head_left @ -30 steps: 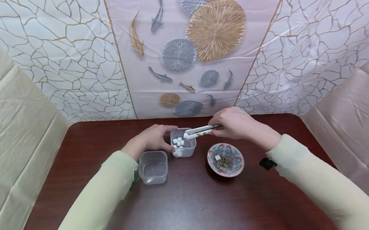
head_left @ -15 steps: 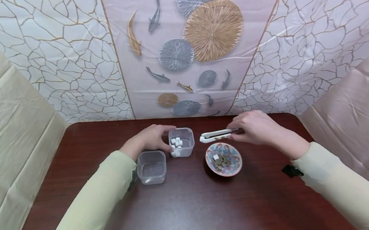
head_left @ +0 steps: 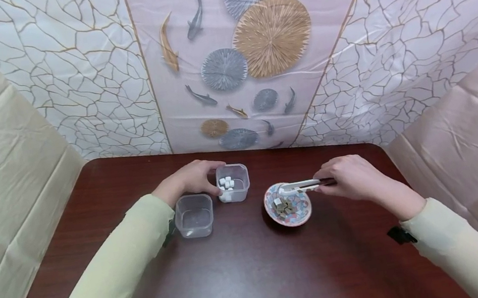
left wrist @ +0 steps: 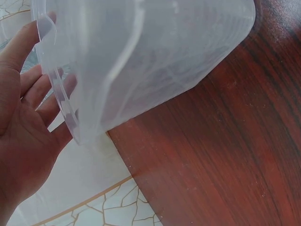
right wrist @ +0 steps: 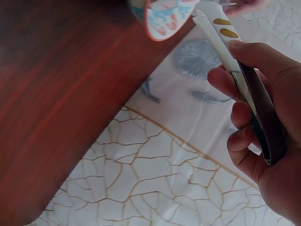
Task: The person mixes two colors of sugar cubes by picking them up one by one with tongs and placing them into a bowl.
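My left hand [head_left: 190,180] holds a small clear plastic container [head_left: 241,195] by its left side, thumb and fingers spread around it. White cubes [head_left: 227,183] lie inside. My right hand [head_left: 353,177] grips a pair of tongs [head_left: 304,186] with white ends and dark handles. The tong tips hang over the far side of a patterned bowl [head_left: 304,215]; whether a cube is between them I cannot tell. Brown cubes [head_left: 284,207] and a white cube [head_left: 277,201] lie in the bowl. In the right wrist view the fingers curl round the tongs [right wrist: 256,103].
A second clear container [head_left: 196,218] stands near the left wrist, just in front of the held one; it fills much of the left wrist view. Everything stands on a dark red-brown table [head_left: 238,271]. A patterned cloth [head_left: 228,104] hangs behind its far edge.
My right hand has carried the tongs from above the white-cube container rightward and nearer, to over the bowl. The left hand stays at its container.
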Tool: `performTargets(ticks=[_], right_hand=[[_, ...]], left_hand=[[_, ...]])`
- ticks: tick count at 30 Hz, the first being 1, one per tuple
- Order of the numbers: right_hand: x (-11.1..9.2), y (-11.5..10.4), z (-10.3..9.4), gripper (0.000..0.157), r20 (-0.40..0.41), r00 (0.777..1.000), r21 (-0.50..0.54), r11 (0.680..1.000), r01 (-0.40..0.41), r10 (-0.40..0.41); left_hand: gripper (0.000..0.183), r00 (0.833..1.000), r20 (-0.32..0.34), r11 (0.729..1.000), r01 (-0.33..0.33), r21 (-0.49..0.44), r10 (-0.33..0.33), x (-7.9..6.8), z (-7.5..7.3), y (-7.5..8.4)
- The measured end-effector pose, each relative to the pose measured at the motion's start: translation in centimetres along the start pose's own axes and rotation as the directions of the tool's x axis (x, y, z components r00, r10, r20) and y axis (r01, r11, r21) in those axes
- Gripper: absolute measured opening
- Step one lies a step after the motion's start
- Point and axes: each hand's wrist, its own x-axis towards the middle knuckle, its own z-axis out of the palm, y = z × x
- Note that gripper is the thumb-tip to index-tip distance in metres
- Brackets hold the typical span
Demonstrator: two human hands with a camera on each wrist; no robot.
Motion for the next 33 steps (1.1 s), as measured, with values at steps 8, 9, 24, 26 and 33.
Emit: performTargets(ticks=[8,9,24,26,33], right_hand=[[-0.6,0.5,1.0,0.011,0.039,0.999,-0.001,0.999,-0.033,0.033],[-0.6,0.6,1.1,0.011,0.041,0.998,-0.003,0.999,-0.038,0.038],[1.9,0.0,0.8,0.016,0.024,0.999,0.032,0.998,-0.047,0.046],[2.9,-0.2,0.8,0.018,0.022,0.999,0.04,0.998,-0.038,0.037],[6.7,-1.0,0.4,0.023,0.037,0.999,0.047,0.999,0.001,-0.003]], left_hand=[[0.089,1.0,0.002,1.0,0.01,0.001,-0.01,0.0,0.0,-0.1],[0.089,1.0,0.0,1.0,0.007,0.0,-0.007,0.0,0.0,-0.1],[0.089,1.0,-0.002,1.0,0.007,0.003,-0.007,-0.1,-0.2,0.1],[0.089,1.0,-0.001,1.0,0.01,0.012,-0.01,-0.1,-0.2,0.1],[0.088,1.0,0.005,0.999,0.004,0.044,-0.004,0.1,-0.3,0.2]])
